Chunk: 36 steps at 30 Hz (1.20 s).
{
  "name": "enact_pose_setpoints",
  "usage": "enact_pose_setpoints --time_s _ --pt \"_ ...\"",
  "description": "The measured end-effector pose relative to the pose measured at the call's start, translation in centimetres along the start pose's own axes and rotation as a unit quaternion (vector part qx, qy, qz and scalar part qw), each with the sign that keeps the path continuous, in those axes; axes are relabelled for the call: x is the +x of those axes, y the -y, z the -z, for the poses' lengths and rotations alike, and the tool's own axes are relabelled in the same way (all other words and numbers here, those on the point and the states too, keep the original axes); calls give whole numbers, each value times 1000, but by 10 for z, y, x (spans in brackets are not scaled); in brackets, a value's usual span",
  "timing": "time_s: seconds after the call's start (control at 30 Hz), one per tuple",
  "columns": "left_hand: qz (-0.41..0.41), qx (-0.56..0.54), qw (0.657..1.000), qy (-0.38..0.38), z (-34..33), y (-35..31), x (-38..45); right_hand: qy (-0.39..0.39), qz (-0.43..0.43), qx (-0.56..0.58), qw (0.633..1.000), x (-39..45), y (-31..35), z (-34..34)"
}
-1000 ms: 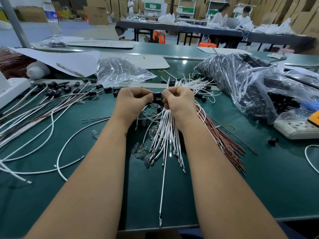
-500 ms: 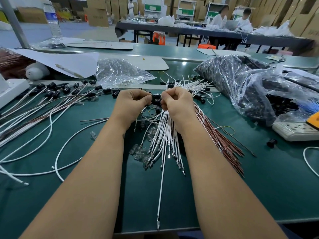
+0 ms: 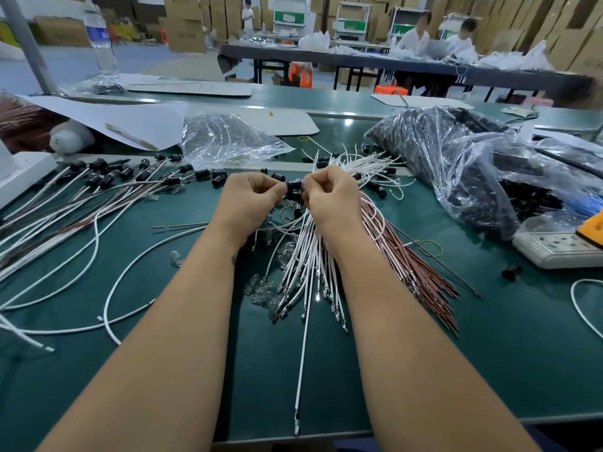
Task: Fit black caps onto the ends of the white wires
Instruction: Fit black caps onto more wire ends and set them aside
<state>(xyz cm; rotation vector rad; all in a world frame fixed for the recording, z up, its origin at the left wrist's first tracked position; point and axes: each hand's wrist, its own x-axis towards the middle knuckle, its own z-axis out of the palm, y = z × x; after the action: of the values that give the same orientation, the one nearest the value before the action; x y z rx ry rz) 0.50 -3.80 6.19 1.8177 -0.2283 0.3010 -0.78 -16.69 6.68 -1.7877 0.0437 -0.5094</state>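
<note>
While both hands meet at the middle of the frame, the left hand (image 3: 249,199) and the right hand (image 3: 329,197) each pinch the same black cap (image 3: 293,185) between curled fingertips, one from each side. Whether a wire end is inside the cap, I cannot tell. Just below the hands lies a bundle of white wires (image 3: 306,256), spreading toward the lower centre, with brown wires (image 3: 421,272) beside it on the right. Some small clear bulbs (image 3: 261,288) lie at the left of this bundle. At the left of the frame are wires with caps already fitted (image 3: 98,181). At the upper right a clear plastic bag (image 3: 456,164) holds many black parts, on the green table (image 3: 489,353).
</note>
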Motion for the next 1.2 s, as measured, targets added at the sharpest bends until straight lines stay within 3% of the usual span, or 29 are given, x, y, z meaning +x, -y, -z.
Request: enact_pose_setpoints --time_s 0.37,0.57,0.67,0.8,0.93,1.0,1.2 --pt "1 -27 1000 -4 0 0 2 9 3 -30 1000 1 7 0" --pt "42 -74 993 -86 10 7 11 -84 53 -65 993 2 19 8" --pt "43 -142 987 -69 11 4 12 -14 59 -177 982 -2 25 10" --pt "29 -235 971 -32 13 -1 9 108 62 -349 929 -10 38 10" --pt "21 -298 954 -12 12 -5 10 330 -23 -446 832 -22 54 9" --pt "23 -316 949 -5 12 -5 10 351 -24 -465 813 -25 57 9" --pt "20 -385 922 31 13 -6 12 297 34 -478 826 -26 51 2"
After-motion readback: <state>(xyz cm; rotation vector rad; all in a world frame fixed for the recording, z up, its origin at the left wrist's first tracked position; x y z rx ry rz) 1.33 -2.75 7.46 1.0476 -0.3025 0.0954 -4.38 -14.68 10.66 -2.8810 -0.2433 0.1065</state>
